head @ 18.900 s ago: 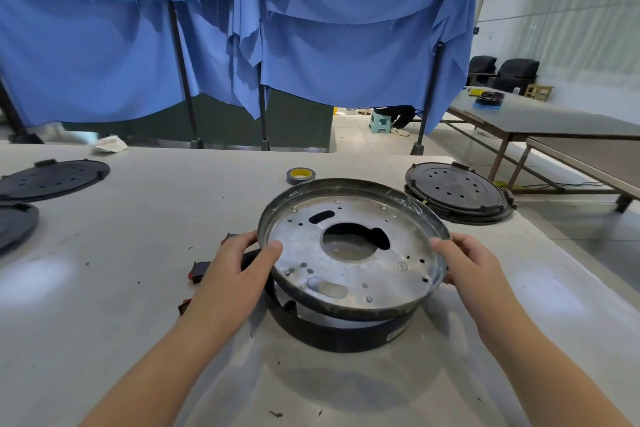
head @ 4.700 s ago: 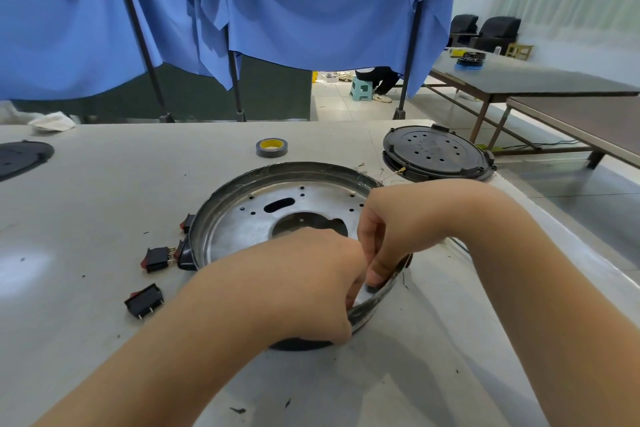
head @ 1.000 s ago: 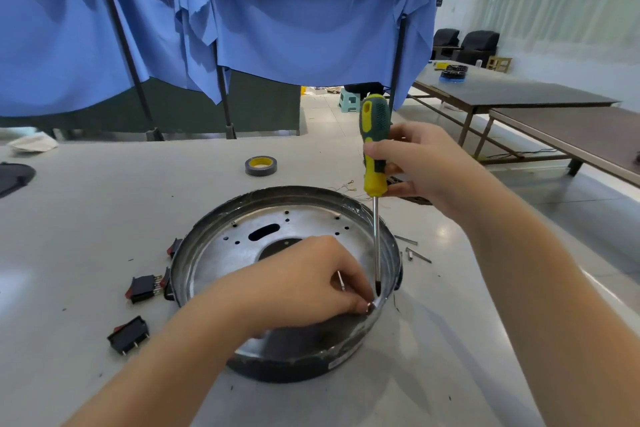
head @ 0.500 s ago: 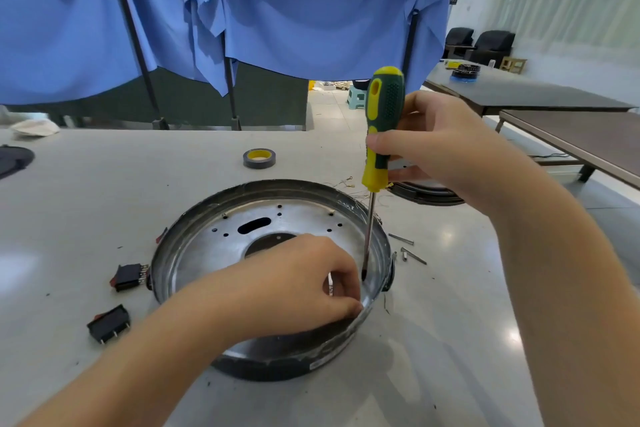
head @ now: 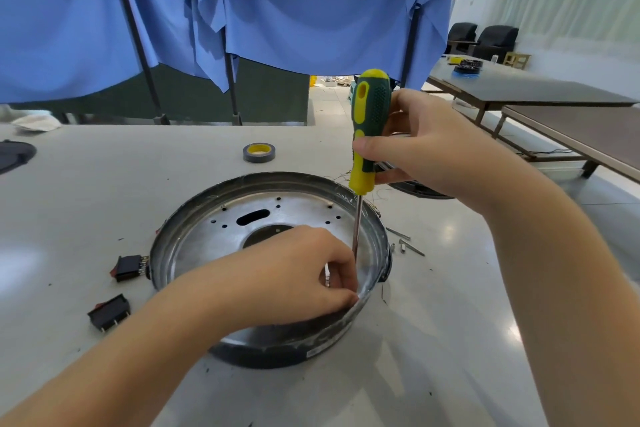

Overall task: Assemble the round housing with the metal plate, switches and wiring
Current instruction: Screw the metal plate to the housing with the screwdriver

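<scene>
Housing: the round housing (head: 277, 354) sits on the table (head: 450, 340) as a dark ring, and only its near wall shows below the plate.
Plate: the metal plate (head: 207, 246) already lies seated in the top of the housing, dish side up, with its centre opening and small holes showing.
Left hand: the left hand (head: 294, 281) rests inside the plate at the housing's near right rim, fingers pinched shut around what looks like a small screw; the screw itself is mostly hidden, so I cannot be sure.
Right hand: the right hand (head: 426, 152) is closed around the handle of a green and yellow screwdriver (head: 367, 132), held upright above the housing's right side, shaft running down to the pinched fingers.
Step in hand: most likely starting a screw that fixes the plate to the housing.
Spare screws: a few loose screws (head: 405, 246) lie on the table just right of the housing, so more fastening seems to remain.
Switches: two black switches (head: 129, 267) (head: 109, 315) lie on the table left of the housing, not yet fitted.
Wiring: thin wire strands (head: 343, 178) show beyond the housing's far right rim; whether any is connected cannot be told.
Tape: a tape roll (head: 259, 152) sits beyond the housing, untouched.
Progress: early to middle.
</scene>
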### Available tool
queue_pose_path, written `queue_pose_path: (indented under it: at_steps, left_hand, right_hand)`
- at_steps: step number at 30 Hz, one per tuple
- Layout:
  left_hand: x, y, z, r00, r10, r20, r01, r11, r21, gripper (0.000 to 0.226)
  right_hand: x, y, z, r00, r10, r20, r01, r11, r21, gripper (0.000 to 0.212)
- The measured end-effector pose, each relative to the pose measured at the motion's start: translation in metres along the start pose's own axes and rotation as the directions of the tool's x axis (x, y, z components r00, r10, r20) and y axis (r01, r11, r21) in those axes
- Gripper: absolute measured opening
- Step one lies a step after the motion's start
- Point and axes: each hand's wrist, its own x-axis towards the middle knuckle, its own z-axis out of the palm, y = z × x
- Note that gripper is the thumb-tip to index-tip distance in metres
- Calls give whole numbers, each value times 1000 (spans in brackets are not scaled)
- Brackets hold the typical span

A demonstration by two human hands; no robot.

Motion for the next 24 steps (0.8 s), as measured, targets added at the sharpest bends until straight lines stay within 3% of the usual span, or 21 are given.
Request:
queue_pose_path:
  at_steps: [11, 15, 24]
  left_hand:
    - [0, 2, 4, 1000, 13, -27, -13, 1000, -18, 12]
    - [0, 2, 3, 999, -9, -41, 9, 1000, 11, 7]
    - [1, 1, 4, 999, -19, -36, 20, 999, 24, 6]
  right_hand:
    - [-13, -13, 2, 980, -168, -102, 168, 986, -10, 31]
    - [-15, -15, 0, 977, -183, -110, 178, 982, -57, 30]
    - [-11, -12, -11, 936, -219, -275, 162, 963, -217, 26]
